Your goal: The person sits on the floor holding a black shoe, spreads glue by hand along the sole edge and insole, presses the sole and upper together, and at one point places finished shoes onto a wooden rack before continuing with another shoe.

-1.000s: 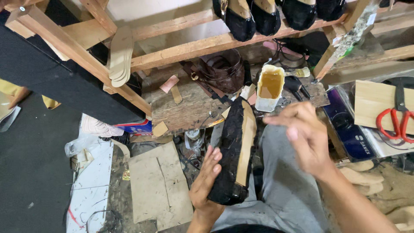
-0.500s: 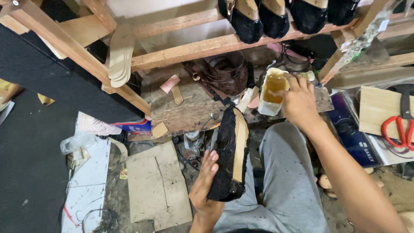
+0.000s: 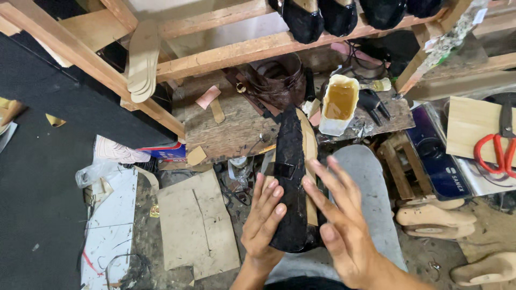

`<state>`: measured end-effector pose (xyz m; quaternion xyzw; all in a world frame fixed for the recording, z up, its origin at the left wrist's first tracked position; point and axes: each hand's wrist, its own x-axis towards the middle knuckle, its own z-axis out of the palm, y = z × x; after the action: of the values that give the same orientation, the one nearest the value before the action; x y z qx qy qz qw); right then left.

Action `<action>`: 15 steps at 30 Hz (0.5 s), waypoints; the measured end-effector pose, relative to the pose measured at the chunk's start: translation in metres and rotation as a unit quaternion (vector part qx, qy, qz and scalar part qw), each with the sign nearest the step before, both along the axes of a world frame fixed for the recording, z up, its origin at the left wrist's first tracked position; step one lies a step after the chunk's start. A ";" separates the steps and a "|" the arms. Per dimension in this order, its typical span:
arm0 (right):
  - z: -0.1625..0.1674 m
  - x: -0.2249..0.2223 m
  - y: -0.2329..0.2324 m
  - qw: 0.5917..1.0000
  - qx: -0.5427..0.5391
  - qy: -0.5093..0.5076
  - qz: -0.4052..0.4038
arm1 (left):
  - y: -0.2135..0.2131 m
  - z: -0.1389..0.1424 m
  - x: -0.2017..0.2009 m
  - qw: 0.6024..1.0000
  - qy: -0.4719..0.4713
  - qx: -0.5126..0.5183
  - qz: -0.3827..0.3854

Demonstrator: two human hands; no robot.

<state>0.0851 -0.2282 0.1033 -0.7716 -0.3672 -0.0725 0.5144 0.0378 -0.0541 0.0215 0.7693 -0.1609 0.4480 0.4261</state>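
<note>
Cluttered wooden workbench (image 3: 226, 126), glue tub (image 3: 338, 102) at one o'clock; left hand (image 3: 263, 217) grips the black shoe upper (image 3: 290, 177) at centre, right hand (image 3: 341, 225) open, fingers spread against it

Low in the middle of the frame, the left hand (image 3: 266, 217) holds a black shoe (image 3: 290, 177) with a tan sole, toe pointing up the frame. The right hand (image 3: 341, 225) lies open against the shoe's right side, fingers spread. Above them on the wooden tabletop (image 3: 231, 126) stands a glue pot (image 3: 338, 104) of amber glue. Red scissors (image 3: 497, 150) lie at the right edge.
</note>
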 end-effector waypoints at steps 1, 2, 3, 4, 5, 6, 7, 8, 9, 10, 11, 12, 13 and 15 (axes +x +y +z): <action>0.002 -0.001 -0.002 0.999 -0.016 -0.031 -0.018 | -0.001 0.002 0.000 1.000 -0.004 0.003 -0.003; 0.003 0.000 -0.006 0.997 -0.031 -0.063 -0.035 | -0.001 0.003 -0.001 1.000 -0.009 0.006 -0.004; 0.004 0.000 -0.009 0.993 -0.046 -0.095 -0.050 | -0.001 0.005 -0.001 1.000 -0.013 0.008 -0.004; 0.002 0.002 -0.011 0.991 -0.047 -0.105 -0.062 | -0.001 0.006 -0.002 1.000 -0.012 0.013 -0.005; 0.001 0.003 -0.013 0.989 -0.050 -0.115 -0.075 | -0.002 0.008 -0.004 1.000 -0.009 0.016 -0.007; 0.000 0.005 -0.014 0.987 -0.053 -0.126 -0.088 | -0.003 0.009 -0.005 1.000 -0.008 0.019 -0.009; -0.001 0.005 -0.017 0.987 -0.049 -0.136 -0.075 | -0.003 0.010 -0.006 1.000 -0.006 0.014 -0.006; -0.001 0.005 -0.019 0.986 -0.045 -0.146 -0.062 | -0.004 0.011 -0.007 1.000 -0.004 0.010 -0.004; -0.002 0.006 -0.019 0.986 -0.041 -0.155 -0.049 | -0.005 0.012 -0.008 1.000 -0.001 0.006 -0.001; -0.003 0.007 -0.019 0.985 -0.036 -0.160 -0.062 | -0.004 0.012 -0.008 1.000 -0.005 0.007 -0.002; -0.003 0.008 -0.018 0.984 -0.032 -0.161 -0.075 | -0.005 0.013 -0.009 1.000 -0.006 0.006 -0.004; -0.004 0.009 -0.018 0.983 -0.029 -0.161 -0.089 | -0.005 0.013 -0.010 1.000 -0.007 0.006 -0.007; -0.005 0.009 -0.017 0.983 -0.028 -0.163 -0.080 | -0.005 0.014 -0.010 1.000 -0.006 0.009 -0.004; -0.007 0.009 -0.016 0.984 -0.026 -0.166 -0.062 | -0.006 0.014 -0.010 1.000 -0.005 0.014 0.001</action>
<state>0.0944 -0.2442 0.0961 -0.7831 -0.4011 -0.2216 0.4204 0.0274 -0.0600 0.0357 0.7732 -0.1683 0.4497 0.4141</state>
